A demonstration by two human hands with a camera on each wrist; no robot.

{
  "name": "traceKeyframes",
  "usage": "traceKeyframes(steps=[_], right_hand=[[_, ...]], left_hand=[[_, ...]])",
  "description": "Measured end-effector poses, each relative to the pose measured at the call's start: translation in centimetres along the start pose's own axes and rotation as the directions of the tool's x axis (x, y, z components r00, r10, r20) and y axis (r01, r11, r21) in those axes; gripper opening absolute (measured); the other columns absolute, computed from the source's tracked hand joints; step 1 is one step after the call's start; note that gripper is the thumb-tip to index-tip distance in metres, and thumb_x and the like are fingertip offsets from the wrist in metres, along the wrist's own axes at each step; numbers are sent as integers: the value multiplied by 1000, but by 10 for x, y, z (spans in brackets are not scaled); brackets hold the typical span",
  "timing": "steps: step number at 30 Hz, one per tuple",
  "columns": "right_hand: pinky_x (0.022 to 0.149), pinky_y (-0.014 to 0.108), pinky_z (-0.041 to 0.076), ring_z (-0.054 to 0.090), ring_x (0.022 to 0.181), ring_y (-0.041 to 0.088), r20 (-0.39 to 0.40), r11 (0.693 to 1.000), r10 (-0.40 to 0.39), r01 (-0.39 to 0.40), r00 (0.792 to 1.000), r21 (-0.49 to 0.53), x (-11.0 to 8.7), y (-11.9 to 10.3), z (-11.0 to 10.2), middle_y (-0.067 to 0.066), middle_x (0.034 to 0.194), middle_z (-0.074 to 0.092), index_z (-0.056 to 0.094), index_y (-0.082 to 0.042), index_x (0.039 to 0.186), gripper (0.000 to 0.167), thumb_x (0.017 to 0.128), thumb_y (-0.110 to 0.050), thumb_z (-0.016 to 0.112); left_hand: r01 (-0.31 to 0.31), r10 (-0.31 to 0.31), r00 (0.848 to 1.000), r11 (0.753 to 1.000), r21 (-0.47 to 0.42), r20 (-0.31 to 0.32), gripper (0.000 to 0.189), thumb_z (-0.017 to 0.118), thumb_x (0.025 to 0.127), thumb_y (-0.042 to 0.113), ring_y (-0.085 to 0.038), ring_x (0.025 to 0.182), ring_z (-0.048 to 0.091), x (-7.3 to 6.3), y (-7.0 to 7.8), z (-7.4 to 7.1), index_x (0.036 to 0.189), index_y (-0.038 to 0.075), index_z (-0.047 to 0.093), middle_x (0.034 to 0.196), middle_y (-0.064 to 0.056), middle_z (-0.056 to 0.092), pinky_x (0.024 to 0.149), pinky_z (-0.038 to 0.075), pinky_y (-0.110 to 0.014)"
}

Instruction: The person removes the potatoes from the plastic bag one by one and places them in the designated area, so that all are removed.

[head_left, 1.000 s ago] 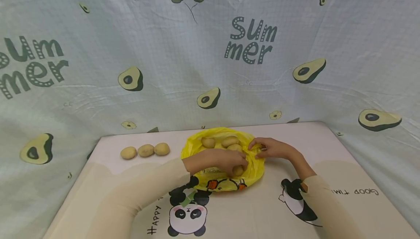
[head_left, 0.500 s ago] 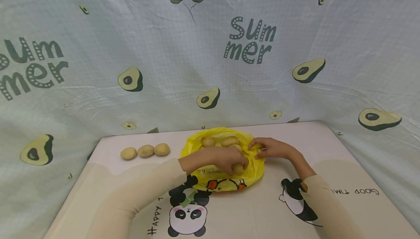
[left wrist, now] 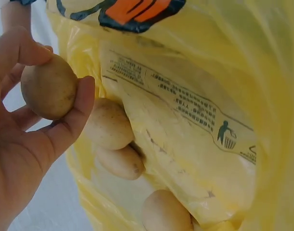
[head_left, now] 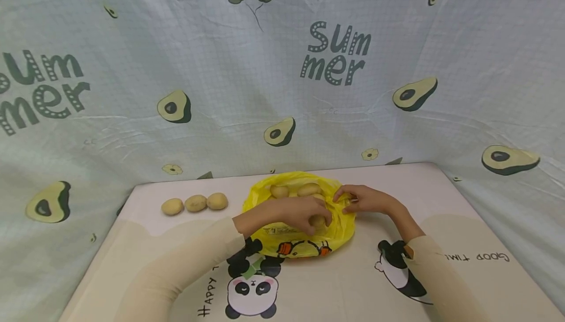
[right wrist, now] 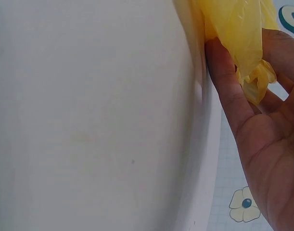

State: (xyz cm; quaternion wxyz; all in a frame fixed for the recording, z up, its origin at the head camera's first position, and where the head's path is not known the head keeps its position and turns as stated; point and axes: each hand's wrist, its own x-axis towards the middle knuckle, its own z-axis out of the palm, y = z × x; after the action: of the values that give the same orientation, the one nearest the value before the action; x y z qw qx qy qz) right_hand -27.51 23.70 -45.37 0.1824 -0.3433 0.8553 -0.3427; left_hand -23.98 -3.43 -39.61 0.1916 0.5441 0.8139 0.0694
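Observation:
My left hand [head_left: 300, 213] is over the opening of a yellow plastic bag [head_left: 293, 251], gripping a potato [left wrist: 49, 86] between thumb and fingers. In the left wrist view, the held potato sits above the bag's inside, clear of the others. Several more potatoes lie in the bag, among them one potato [head_left: 279, 192] at the back left and another potato [head_left: 310, 189] at the back; my left hand partly covers the rest. At the bag's right side, my right hand [head_left: 370, 199] pinches its gathered yellow edge [right wrist: 238, 33] between thumb and fingers.
Three potatoes stand in a row on the table left of the bag: an outer potato [head_left: 172, 206], a middle potato [head_left: 196, 203] and an inner potato [head_left: 218, 201]. A panda-printed cloth [head_left: 322, 292] covers the table. Behind hangs an avocado-patterned curtain [head_left: 220, 67].
My left hand has lifted the potato a little off the bag's bottom and drawn slightly to the left. The right hand keeps its place on the bag's edge.

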Motion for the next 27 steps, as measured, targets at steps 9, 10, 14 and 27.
traceKeyframes(steps=[9,10,14,27], right_hand=[[94,34,48,53,111,23,-4,1000,16,-16,1000,-2,-1,-5,-2,7,128,62,65,-15,123,30,94,-17,73],[94,34,48,53,111,23,-4,1000,20,-20,1000,-1,-1,-5,-1,7,129,62,65,-15,123,30,94,-17,73],[94,34,48,52,113,24,-1,999,33,-33,999,6,0,-2,0,9,131,61,65,-15,124,30,94,-18,73],[97,39,47,52,117,25,0,999,40,-40,999,-8,-1,-4,0,8,131,61,65,-16,124,31,94,-19,72]], left_hand=[[77,-77,997,997,-33,-29,33,83,86,17,-9,98,53,-2,-2,0,115,15,67,109,8,62,86,46,-20],[78,-79,996,997,-22,-33,35,84,86,18,-9,101,53,-2,-2,1,116,16,68,113,7,62,90,46,-20],[74,-75,994,997,-12,-73,44,84,86,18,-11,114,51,-3,-5,4,127,18,70,127,1,58,99,45,-22],[-5,-20,984,990,-141,-179,28,71,90,9,-10,95,50,-12,-11,3,118,11,73,113,5,66,79,43,-19]])
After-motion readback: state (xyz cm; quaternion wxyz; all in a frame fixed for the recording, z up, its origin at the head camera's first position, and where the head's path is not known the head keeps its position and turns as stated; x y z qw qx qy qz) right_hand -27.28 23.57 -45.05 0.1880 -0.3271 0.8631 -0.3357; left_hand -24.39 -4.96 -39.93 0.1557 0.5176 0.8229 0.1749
